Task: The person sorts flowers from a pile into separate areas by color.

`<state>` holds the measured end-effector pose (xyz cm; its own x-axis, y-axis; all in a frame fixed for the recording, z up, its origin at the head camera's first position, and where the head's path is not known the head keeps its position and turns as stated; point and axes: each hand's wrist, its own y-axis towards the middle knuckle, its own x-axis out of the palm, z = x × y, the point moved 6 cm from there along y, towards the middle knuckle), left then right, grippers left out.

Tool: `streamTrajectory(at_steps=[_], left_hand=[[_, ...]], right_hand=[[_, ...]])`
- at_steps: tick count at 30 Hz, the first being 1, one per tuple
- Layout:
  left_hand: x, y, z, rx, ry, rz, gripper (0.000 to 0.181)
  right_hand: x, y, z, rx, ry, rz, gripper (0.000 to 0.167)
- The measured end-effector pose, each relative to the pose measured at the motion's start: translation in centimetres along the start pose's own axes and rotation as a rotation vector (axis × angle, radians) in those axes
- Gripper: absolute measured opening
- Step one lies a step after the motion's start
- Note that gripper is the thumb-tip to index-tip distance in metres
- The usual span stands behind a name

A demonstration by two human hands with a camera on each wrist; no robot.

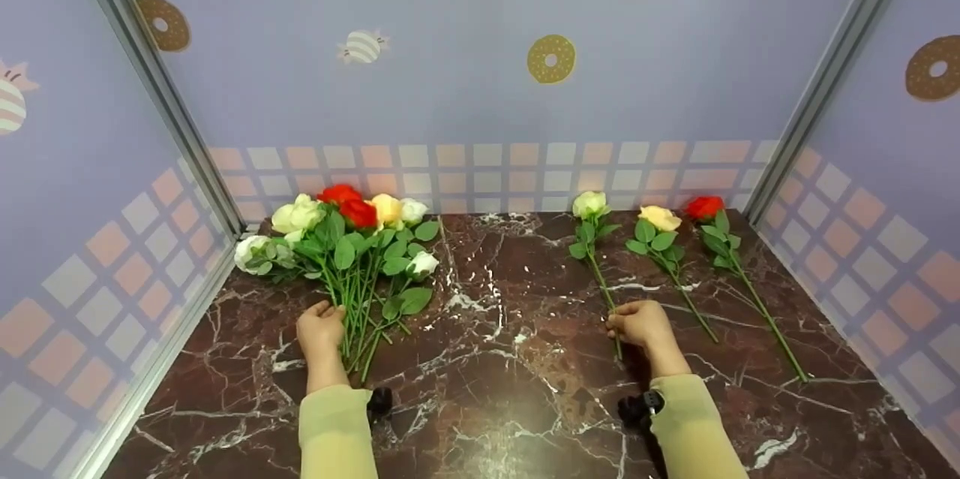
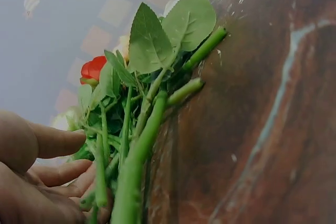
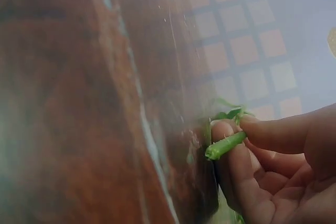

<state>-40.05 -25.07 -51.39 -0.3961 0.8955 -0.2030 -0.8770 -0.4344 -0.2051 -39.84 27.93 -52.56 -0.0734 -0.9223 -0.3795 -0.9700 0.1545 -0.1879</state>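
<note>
In the head view my left hand (image 1: 321,327) is at the left side of a bunch of artificial roses (image 1: 358,269) lying on the table. The left wrist view shows its fingers beside and partly behind the green stems (image 2: 142,156), with a gap between thumb and fingers. My right hand (image 1: 643,325) pinches the stem of a pale green-white rose (image 1: 590,205) between thumb and fingers. Its cut stem end (image 3: 226,145) pokes out from the fingertips in the right wrist view, close to the table surface.
Right of that rose lie a yellow-peach rose (image 1: 660,219) and a red rose (image 1: 705,207), set apart with stems slanting toward me. Purple patterned walls (image 1: 480,88) enclose the dark marbled table (image 1: 495,389) at the back and both sides.
</note>
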Motion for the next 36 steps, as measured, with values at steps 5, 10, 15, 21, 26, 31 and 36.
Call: streamTrajectory(at_steps=[5,10,15,21,26,31,36], left_hand=[[-0.5,-0.3,-0.1,0.0,-0.087,0.034,0.05],[-0.8,-0.7,0.0,0.0,-0.157,0.041,0.046],[-1.0,-1.0,0.2,0.003,-0.23,0.016,0.045],[-1.1,-1.3,0.8,-0.003,-0.345,-0.032,0.048],[-1.0,-1.7,1.3,0.005,-0.382,-0.039,0.048],[-0.5,-2.0,1.9,0.023,-0.423,-0.055,0.049],[0.3,-2.5,3.0,0.058,-0.428,-0.081,0.049]], right_hand=[[-0.1,-0.1,-0.2,-0.011,-0.113,0.01,0.028],[-0.2,-0.1,-0.3,-0.02,-0.217,0.032,0.033],[-0.5,-0.1,-0.4,-0.04,-0.34,0.07,0.037],[-0.6,-0.1,-0.4,-0.037,-0.366,0.075,0.036],[-0.7,-0.4,-0.7,-0.044,-0.384,0.071,0.035],[-0.9,-0.4,-0.7,-0.035,-0.39,0.065,0.037],[-0.9,-0.5,-0.8,-0.047,-0.391,0.072,0.037]])
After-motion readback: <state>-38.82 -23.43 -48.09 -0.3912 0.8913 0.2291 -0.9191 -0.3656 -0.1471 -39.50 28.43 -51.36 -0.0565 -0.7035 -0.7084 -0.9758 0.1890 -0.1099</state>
